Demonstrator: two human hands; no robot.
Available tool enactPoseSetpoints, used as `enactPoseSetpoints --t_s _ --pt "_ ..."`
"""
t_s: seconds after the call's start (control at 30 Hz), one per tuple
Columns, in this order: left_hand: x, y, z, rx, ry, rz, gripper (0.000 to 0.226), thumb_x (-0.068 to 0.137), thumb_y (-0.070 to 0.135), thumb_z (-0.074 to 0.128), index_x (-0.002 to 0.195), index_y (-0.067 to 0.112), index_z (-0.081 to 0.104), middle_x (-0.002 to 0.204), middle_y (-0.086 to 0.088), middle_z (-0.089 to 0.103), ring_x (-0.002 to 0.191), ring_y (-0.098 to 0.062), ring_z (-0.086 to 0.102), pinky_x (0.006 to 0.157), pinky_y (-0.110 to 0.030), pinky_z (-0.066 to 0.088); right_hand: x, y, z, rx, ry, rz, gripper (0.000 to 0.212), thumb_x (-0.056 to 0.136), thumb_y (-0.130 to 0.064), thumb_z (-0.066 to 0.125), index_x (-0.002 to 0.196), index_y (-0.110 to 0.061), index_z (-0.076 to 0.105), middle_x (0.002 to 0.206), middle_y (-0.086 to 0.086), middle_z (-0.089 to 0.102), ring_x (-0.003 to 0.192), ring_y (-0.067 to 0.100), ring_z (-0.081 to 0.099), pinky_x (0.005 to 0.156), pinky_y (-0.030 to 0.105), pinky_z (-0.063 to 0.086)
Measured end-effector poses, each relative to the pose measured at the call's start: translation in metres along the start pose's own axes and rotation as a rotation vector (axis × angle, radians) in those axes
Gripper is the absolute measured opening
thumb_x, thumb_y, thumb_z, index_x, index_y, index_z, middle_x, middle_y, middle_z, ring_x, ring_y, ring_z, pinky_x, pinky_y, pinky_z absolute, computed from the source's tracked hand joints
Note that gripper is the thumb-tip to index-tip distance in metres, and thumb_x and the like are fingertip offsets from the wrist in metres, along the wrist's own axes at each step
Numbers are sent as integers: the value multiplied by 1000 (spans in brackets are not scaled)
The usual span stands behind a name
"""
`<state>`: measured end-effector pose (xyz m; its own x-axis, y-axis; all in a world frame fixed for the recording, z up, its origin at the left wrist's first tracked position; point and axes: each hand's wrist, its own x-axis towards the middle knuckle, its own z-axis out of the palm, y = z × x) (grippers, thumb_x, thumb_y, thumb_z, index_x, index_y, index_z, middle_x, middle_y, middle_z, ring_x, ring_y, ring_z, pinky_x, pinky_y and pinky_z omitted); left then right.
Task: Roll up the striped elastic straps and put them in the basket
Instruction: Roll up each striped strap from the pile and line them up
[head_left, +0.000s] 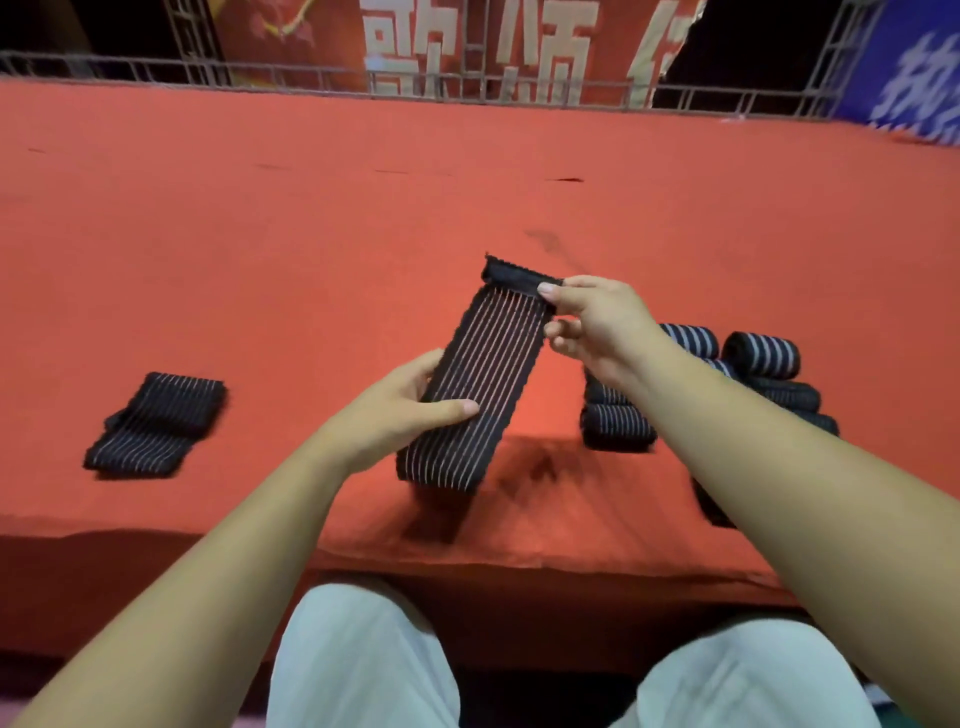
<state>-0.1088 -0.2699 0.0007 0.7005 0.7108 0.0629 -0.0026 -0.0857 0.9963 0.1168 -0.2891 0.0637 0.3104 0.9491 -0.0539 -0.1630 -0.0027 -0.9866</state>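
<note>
strap (488, 374) held, rolls (761, 356) behind right forearm (753, 441) — half hidden

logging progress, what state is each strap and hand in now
black elastic strap with pale stripes: held up, unrolled, far end folded over
second striped strap, at left: lying loosely folded, unrolled
striped rolls, at right: rolled, piled
left hand: grips held strap's middle
right hand: pinches its far end

The right hand (597, 327) pinched the far end of the striped strap (483, 374) between its fingers (556, 293); the left hand (395, 410) gripped its middle. Rolled straps (761, 356) lay right of those fingers, a loose strap (156, 423) well left, on the red surface (311, 234).
</note>
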Motion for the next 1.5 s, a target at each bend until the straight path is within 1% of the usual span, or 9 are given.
enactPoseSetpoints --t_s 0.27,0.4,0.5,0.6,0.73,0.83,1.2,1.37,1.5 --pt "-8 -12 13 -198 -162 -153 59 85 -7 69 135 9 42 114 -18 65 103 -27 66 89 -39 57 47 0 -40 44 227 2 16 98 -6 60 107 -10 48 118 20 60 64 21 71 65 32 62" --pt "-4 -40 20 65 -130 -243 71 89 -6 66 144 22 32 115 -19 70 101 -27 69 85 -41 58 62 11 -37 -87 245 -51 24 97 -7 60 116 -10 45 118 17 58 64 21 70 59 29 59" --pt "-2 -72 20 390 -79 -167 84 93 20 69 153 37 13 112 -2 75 100 -17 71 85 -45 57 74 25 -28 -195 214 -57 21 98 -9 60 114 -8 46 111 16 60 59 18 67 56 29 56" --pt "-3 -94 25 525 55 -59 85 99 27 59 157 38 -2 109 9 74 97 -6 70 87 -29 55 89 42 -21 -263 194 -31 22 98 -10 61 115 -8 47 115 16 59 57 17 66 54 27 56" --pt "0 -108 25 644 111 17 60 100 22 57 152 31 28 91 3 67 72 -1 62 67 -31 46 113 65 -15 -312 203 39 17 97 -10 62 109 -11 50 118 17 58 59 20 69 49 28 55" --pt "4 -111 22 730 92 18 54 99 24 58 150 24 38 78 10 50 67 1 53 61 -15 34 135 79 -8 -340 247 118 13 96 -7 62 88 -11 52 94 15 61 52 20 68 45 28 54" --pt "7 -123 22 816 95 43 47 101 27 54 146 19 44 125 -2 61 109 -12 52 87 -14 31 206 131 15 -576 346 261 7 93 -2 53 86 -1 51 54 15 57 34 19 60 36 27 48" --pt "7 -128 26 920 146 70 44 98 32 53 140 18 51 113 -1 56 107 -19 50 99 -37 44 210 137 14 -710 381 265 16 95 0 54 80 1 59 32 9 51 31 16 57 39 27 51" --pt "6 -129 28 1002 253 109 42 94 39 54 132 21 61 124 -1 39 119 -18 37 108 -36 37 192 129 16 -781 278 201 14 91 -1 58 79 -8 59 45 4 62 56 17 66 58 28 55"
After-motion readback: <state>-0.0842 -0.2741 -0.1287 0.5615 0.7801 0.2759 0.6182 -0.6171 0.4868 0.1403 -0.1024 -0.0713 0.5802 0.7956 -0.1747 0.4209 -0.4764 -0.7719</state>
